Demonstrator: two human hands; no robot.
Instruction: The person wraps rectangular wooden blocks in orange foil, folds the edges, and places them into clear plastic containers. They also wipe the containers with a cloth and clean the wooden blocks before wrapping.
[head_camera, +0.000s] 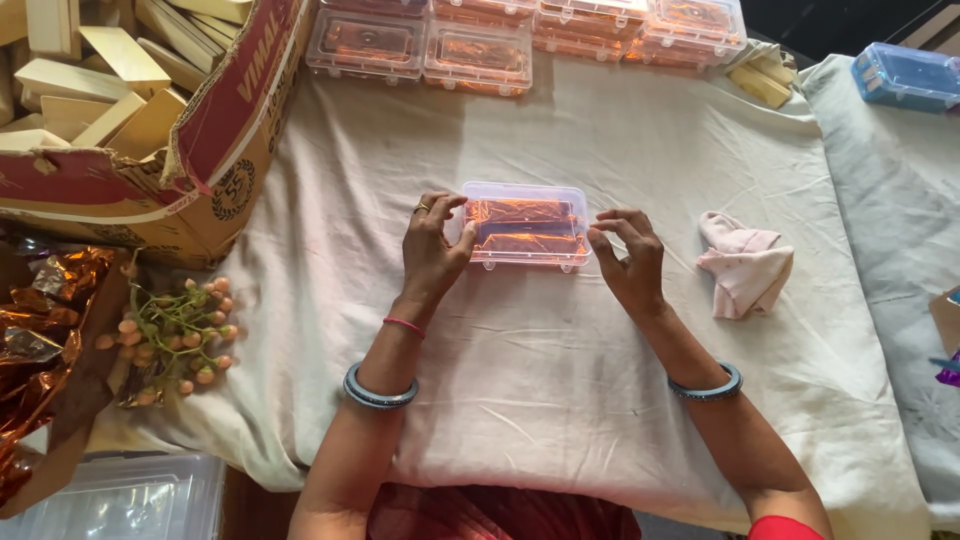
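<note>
A small clear plastic box (524, 226) with orange-brown foil-wrapped contents lies lid-down-closed on the cream cloth (560, 350) in the middle of the table. My left hand (432, 250) grips its left end, thumb on the lid, a ring on one finger. My right hand (628, 255) rests its fingertips against the box's right end, fingers curled. Both wrists wear dark bangles; the left also has a red thread.
Several filled clear boxes (480, 50) line the far edge. A torn cardboard carton (200, 130) of pale wooden blocks stands at left, with a bunch of small orange buds (175, 335) and copper foil (40, 330) below it. A pink cloth (745, 265) lies right; a blue box (905, 75) far right.
</note>
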